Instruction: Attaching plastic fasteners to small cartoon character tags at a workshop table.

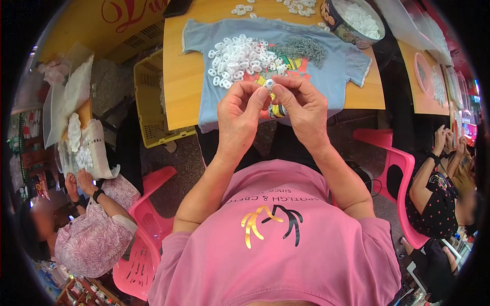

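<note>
Both my hands meet at the table's near side, closed in a pinch on one small white plastic piece [269, 83]. It looks like the oval two-holed pieces in the pile. My left hand [241, 109] grips it from the left with thumb and forefinger. From the other side my right hand [302, 107] does the same; whether it also holds a smaller part is hidden. Just beyond my fingers, a heap of white two-holed plastic pieces [232, 60] lies on a spread blue T-shirt [196, 76]. To the right of the heap is a pile of small grey slender pieces [304, 50].
The shirt covers much of a wooden table [178, 97]. A round tin [334, 23] full of white pieces stands at the back right, and loose white pieces [298, 7] lie beyond the shirt. A yellow crate [148, 122] is at left. People work on both sides, near pink chairs [403, 163].
</note>
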A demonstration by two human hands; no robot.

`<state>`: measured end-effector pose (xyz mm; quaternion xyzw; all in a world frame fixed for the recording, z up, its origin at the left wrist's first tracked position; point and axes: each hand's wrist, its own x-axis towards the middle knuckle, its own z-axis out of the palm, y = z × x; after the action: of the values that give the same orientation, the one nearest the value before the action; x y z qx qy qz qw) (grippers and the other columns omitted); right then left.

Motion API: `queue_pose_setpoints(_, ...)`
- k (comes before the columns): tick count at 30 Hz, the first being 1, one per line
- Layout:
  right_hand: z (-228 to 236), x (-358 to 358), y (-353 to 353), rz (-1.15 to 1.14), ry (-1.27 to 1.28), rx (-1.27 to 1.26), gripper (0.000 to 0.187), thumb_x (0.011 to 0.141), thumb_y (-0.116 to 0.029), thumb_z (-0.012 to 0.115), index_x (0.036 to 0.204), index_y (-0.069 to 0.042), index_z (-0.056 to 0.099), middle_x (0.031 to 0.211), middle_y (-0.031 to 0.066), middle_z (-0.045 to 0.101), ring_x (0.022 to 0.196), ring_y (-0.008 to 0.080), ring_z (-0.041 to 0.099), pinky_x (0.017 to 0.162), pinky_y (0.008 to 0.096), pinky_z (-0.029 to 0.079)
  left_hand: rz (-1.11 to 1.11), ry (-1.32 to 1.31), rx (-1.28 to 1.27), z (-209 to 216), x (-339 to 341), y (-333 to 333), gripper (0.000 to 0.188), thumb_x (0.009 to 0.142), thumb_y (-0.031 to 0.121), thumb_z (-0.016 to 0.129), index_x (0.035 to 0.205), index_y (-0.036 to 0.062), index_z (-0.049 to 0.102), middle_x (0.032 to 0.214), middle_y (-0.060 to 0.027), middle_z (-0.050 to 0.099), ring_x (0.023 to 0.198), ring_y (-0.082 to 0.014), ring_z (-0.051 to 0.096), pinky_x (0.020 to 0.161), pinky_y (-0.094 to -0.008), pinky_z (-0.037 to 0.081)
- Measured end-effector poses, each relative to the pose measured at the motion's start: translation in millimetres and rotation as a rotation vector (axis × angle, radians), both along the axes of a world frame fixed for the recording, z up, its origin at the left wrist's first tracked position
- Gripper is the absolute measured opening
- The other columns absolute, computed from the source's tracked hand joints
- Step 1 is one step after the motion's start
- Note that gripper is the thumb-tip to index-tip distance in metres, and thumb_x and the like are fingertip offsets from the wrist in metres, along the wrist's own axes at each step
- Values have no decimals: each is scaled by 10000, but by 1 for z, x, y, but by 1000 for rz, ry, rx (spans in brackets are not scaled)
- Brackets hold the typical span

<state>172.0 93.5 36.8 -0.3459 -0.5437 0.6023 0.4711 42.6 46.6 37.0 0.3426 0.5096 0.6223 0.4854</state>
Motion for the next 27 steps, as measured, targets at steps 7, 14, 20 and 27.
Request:
queue_pose_setpoints(7,-3,-9,-4,-44,6,20,199,898,-67,648,1081,12,642,911,-4,620,788,58,579,702,194,480,47,-57,17,-5,1,-1,139,929,139,618,925,7,573,833,-21,622,747,-53,576,643,-192,473)
queue_pose_setpoints(14,-5,-4,4,73,191,-258,276,913,-103,633,1169,-11,586,915,20,619,791,77,573,714,211,485,28,-84,105,-8,5,1,154,949,158,594,1001,15,573,1001,-42,605,852,-56,558,684,-193,461)
queue_pose_setpoints(20,6,2,-1,281,368,-476,531,916,-75,615,1385,-69,366,1006,40,606,859,101,577,773,235,492,-161,-66,251,-13,-3,-4,363,990,314,509,1182,12,567,1152,-58,556,1014,-94,516,847,-241,441)
queue_pose_setpoints(27,8,-10,-20,299,492,-631,668,898,-52,636,1444,-92,253,1024,44,592,858,91,558,756,230,484,-225,-242,361,-34,-2,-16,370,970,315,538,1119,-15,616,1193,-107,576,1155,-184,499,982,-324,384)
